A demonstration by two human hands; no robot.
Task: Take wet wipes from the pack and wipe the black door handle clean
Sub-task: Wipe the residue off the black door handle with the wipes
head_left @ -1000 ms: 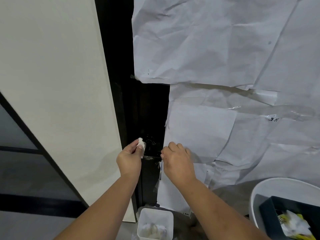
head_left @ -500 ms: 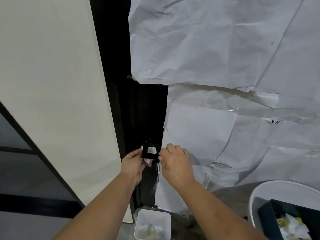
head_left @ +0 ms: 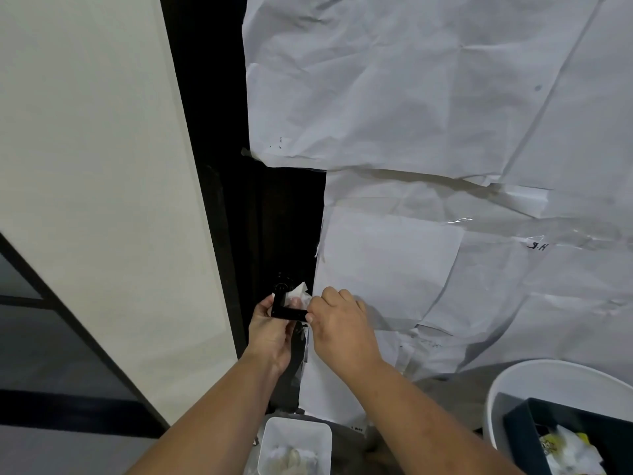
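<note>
At lower centre of the frame, the left hand [head_left: 270,332] curls its fingers around the black door handle [head_left: 286,311]; the right hand [head_left: 337,323] pinches a white wet wipe [head_left: 298,293] against it.

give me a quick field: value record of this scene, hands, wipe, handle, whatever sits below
left hand: under the handle, fingers curled up to its left end
right hand: pinching the wipe at the handle's right end
wet wipe: white, crumpled, tucked behind the lever
door handle: black L-shaped lever on a dark door edge
door covering: creased white paper sheets, taped
small white container: on the floor below, used-looking wipes inside
round white tub: lower right, holds a dark box
wipe pack: not identifiable
</note>
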